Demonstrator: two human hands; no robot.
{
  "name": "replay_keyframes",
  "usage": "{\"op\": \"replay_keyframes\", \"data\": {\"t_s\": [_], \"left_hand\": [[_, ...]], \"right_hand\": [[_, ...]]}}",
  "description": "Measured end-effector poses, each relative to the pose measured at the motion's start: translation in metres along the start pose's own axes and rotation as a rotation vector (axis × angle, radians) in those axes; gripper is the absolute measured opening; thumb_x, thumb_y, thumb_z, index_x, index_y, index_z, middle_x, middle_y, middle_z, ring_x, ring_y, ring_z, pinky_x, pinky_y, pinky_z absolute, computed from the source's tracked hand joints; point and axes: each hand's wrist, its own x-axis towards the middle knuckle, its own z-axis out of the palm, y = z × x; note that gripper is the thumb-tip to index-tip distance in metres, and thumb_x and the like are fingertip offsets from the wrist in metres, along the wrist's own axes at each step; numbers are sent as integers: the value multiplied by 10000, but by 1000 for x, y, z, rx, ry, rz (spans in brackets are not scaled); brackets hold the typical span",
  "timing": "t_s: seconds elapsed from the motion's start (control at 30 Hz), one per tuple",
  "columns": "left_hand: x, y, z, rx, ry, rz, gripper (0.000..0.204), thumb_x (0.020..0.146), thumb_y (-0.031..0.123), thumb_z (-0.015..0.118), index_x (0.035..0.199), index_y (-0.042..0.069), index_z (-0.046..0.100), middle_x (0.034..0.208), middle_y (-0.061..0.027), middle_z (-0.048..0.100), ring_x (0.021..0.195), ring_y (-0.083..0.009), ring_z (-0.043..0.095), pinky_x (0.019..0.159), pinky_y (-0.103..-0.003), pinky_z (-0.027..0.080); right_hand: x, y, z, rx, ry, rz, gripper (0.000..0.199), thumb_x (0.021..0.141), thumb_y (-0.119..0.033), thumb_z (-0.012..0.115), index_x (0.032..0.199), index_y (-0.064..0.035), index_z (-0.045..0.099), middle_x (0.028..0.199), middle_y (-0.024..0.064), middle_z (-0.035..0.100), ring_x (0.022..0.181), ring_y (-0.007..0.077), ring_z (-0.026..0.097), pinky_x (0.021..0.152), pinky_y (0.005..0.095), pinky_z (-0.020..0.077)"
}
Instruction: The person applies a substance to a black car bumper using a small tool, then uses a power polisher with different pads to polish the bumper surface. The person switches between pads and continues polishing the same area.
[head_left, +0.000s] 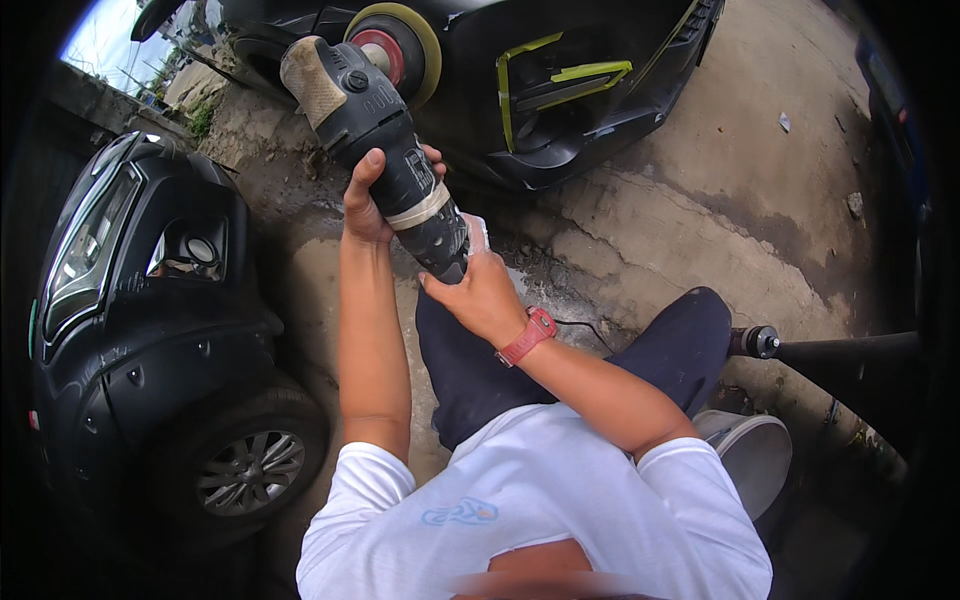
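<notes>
I hold a black polisher (385,140) at a slant, with worn tan covering at its head and a pale band around its body. At the top, its round pad (425,50) has a yellow rim and red backing, close to a black car bumper (590,130); I cannot tell whether they touch. My left hand (372,200) is wrapped around the middle of the body, thumb on top. My right hand (485,300), below a red wristwatch (527,337), grips the rear end. A small pinkish-white piece (476,232) shows beside those fingers; its kind is unclear.
Yellow-green tape (590,72) edges the bumper's openings. A dark car (150,330) with a wheel (250,470) stands at left. A whitish bucket (760,460) and a dark bar with a round end (765,341) are at right. A thin cord (585,325) runs near my legs over cracked concrete.
</notes>
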Motion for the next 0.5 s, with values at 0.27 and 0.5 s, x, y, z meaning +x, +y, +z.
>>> {"op": "replay_keyframes", "data": {"t_s": [0.27, 0.5], "left_hand": [[1, -10, -31, -150, 197, 36, 702, 944, 581, 791, 1259, -26, 634, 1153, -241, 752, 1040, -369, 783, 934, -514, 677], [44, 56, -30, -47, 154, 74, 724, 942, 569, 790, 1265, -59, 631, 1160, -255, 744, 1049, -384, 781, 934, -508, 680]], "right_hand": [[28, 1, -13, -86, -134, 28, 778, 831, -237, 849, 1463, 27, 481, 996, 315, 771, 985, 511, 753, 861, 538, 603], [75, -35, -4, -51, -130, -69, 808, 816, -271, 887, 1442, 38, 480, 1036, 298, 776, 1038, 487, 765, 914, 495, 596]]}}
